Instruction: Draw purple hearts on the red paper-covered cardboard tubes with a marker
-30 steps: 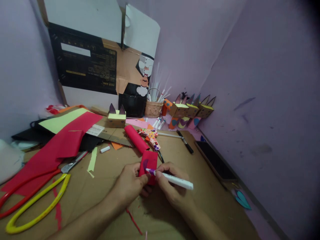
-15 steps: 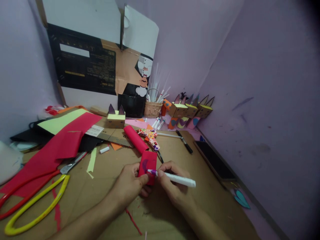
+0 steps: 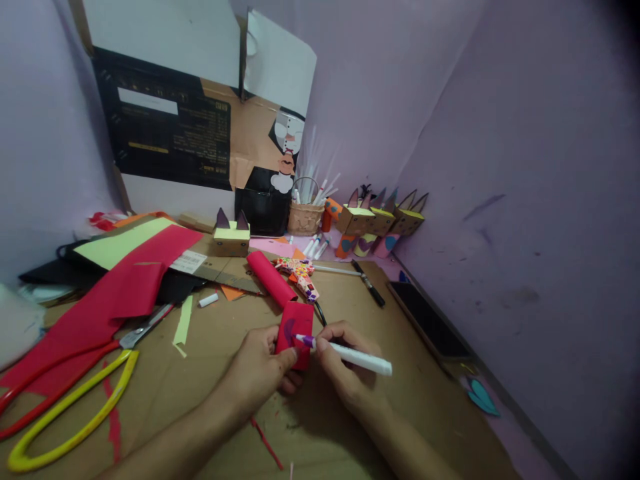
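My left hand grips a small folded piece of red paper by its left and lower edge, thumb on top. A purple rounded shape is drawn on the paper's left part. Between the fingers of my right hand is a white marker with a purple collar, its tip at the purple shape. Just behind the paper lies a red paper tube. A white marker cap rests on the cardboard to the left.
Scissors with red and yellow handles lie at left beside red paper sheets. Behind are a patterned glue gun, a cardboard head with ears, a basket of sticks and eared figures. A phone and black marker are right.
The marker tip has shifted very slightly over the purple shape. Both hands keep nearly the same place and hold.
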The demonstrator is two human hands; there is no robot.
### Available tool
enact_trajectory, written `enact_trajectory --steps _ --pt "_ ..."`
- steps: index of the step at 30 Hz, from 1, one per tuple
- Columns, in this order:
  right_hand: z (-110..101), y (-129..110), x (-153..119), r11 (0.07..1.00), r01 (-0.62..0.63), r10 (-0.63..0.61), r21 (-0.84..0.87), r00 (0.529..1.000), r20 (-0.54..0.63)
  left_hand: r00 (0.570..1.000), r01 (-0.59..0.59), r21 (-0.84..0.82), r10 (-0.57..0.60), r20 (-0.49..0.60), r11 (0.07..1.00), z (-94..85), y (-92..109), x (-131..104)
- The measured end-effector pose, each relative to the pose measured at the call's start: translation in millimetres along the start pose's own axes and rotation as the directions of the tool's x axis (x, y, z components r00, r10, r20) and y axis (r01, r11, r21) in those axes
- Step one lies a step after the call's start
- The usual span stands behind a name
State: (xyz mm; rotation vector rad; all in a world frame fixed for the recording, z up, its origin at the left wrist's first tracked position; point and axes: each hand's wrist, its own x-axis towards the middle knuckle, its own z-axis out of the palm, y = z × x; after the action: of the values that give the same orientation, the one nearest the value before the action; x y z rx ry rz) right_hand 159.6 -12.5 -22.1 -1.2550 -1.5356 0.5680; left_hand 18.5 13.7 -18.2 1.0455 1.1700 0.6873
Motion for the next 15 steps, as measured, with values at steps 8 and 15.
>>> enact_trajectory --steps 8,15 --pt "-0.8 0.3 0.8 1.000 0.019 -0.019 -0.014 1.000 0.014 1.000 0.011 0.024 -0.011 -0.010 1.000 0.4 -0.3 -0.9" --pt "-0.8 0.0 0.9 1.000 0.016 -0.016 -0.010 1.000 0.024 1.000 0.009 0.008 -0.009 0.002 1.000 -0.3 0.1 -1.1"
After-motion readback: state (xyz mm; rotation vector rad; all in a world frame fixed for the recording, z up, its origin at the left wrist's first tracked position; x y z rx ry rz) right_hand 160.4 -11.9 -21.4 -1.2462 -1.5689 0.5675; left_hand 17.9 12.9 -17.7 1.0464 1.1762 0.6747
